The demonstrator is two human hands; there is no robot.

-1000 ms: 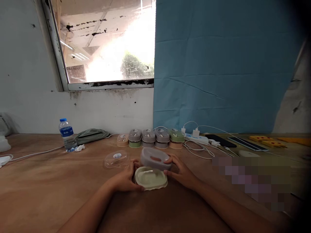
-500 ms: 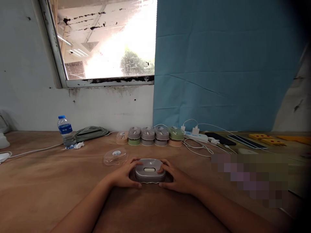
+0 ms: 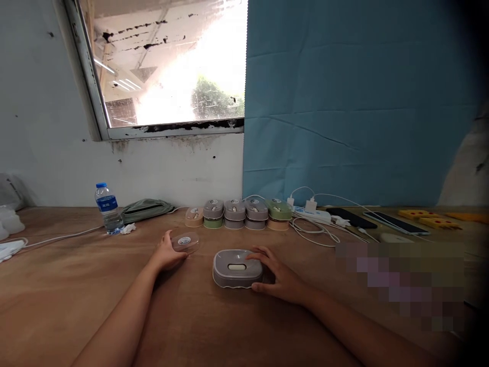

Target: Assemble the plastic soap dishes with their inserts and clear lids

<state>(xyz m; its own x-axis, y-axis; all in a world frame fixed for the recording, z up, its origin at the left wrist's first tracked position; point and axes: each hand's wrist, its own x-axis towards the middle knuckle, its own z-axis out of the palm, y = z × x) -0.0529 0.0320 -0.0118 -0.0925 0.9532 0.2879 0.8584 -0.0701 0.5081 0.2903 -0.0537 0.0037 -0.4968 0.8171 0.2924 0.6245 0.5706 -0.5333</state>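
Grey box sat on the surface, right of the water bottle and nearer the wearer. Long axis ran left-right across the view; top slot ran the same way, something pale showing through it. Right hand: fingers spread open at the box's right end, fingertips over the top, thumb by the front corner. Left hand: fingers curved round the left end of the clear lid, also right of the bottle and nearer; couldn't tell if gripping. Stacked boxes stood right of the bottle, two high, beside a single peach box. Small items under their clear tops too small to identify. Bottle part-filled. Far right of the bottle, a pixelated patch hid whatever was there.
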